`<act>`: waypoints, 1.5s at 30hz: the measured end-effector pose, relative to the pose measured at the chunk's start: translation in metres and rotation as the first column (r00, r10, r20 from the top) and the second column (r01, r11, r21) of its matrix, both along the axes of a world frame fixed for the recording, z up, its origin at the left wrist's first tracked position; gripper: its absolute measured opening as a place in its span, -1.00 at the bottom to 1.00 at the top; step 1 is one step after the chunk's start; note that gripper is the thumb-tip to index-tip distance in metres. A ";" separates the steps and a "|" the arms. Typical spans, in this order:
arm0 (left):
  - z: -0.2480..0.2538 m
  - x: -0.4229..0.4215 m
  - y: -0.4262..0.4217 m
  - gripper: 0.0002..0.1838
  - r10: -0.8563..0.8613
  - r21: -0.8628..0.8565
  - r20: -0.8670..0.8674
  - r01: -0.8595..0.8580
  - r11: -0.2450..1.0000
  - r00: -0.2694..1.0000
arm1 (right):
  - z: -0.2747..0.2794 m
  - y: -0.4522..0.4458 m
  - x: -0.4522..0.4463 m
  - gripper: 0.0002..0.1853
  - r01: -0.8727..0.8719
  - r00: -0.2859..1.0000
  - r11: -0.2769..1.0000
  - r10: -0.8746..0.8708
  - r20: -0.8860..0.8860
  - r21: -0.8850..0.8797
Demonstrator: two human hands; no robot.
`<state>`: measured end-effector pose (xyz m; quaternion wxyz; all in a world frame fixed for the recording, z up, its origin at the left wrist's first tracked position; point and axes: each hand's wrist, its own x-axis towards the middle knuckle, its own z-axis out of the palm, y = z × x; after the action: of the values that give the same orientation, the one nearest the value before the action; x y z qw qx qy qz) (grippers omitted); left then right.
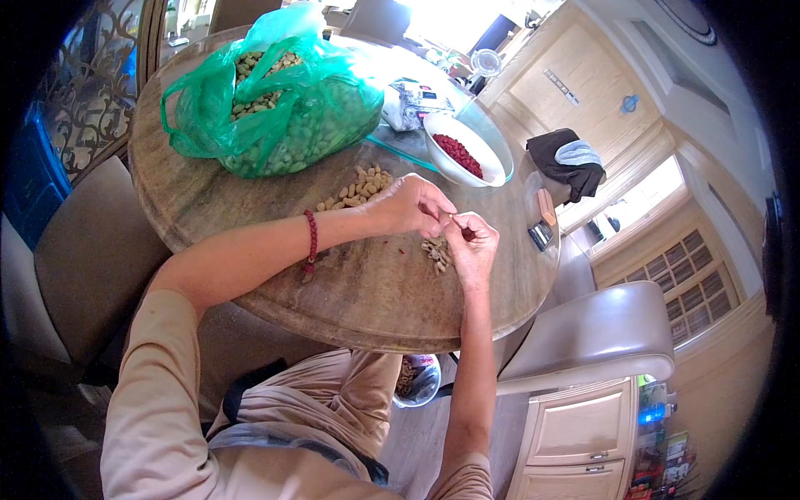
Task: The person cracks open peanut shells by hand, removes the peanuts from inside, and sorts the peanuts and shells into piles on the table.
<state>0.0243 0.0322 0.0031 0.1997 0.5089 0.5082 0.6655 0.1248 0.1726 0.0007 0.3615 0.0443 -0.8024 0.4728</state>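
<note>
My left hand (410, 206) and my right hand (472, 247) meet above the table, fingertips pinched together. Between them is a small brownish bit that looks like a peanut, mostly covered by the fingers. Unshelled peanuts (360, 187) lie in a loose pile just behind my left hand. Under my right hand sits a small heap of broken peanut shells (437, 254). A white bowl (497, 163) holding red-skinned peanut kernels (457, 156) stands behind my hands. The green plastic bag (304, 137), full of unshelled peanuts, gapes at the top, to the back left.
The round table (358, 292) has a brown, stone-like top. A plastic package (414, 104) lies by the bowl. A black item (540, 236) rests near the right edge. Below, a bin (425, 387) contains shells. Chairs (592, 333) stand around the table.
</note>
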 end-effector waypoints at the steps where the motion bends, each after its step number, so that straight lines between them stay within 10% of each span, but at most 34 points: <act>1: 0.001 0.001 -0.001 -0.70 -0.027 -0.004 0.008 0.027 1.000 1.000 | 0.000 0.001 0.000 -0.95 0.020 1.000 0.999 -0.020 0.000 0.036; 29: 0.000 -0.001 -0.001 -0.87 0.290 0.077 -0.198 -0.280 0.957 0.936 | 0.005 -0.009 0.001 -0.72 -0.134 0.981 0.976 0.156 0.118 -0.173; 34: 0.010 0.003 -0.008 -0.78 0.369 0.118 -0.524 -0.364 0.924 0.768 | 0.011 -0.014 0.008 -0.77 -0.071 0.984 0.996 0.078 0.163 -0.050; 45: 0.010 0.016 -0.010 -0.86 0.215 0.061 -0.143 -0.208 0.976 0.966 | 0.006 -0.004 0.005 -0.81 -0.107 0.955 0.947 0.182 0.234 -0.303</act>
<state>0.0406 0.0221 0.0128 0.0774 0.5044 0.5577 0.6546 0.1301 0.1683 0.0069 0.2200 -0.0117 -0.7602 0.6112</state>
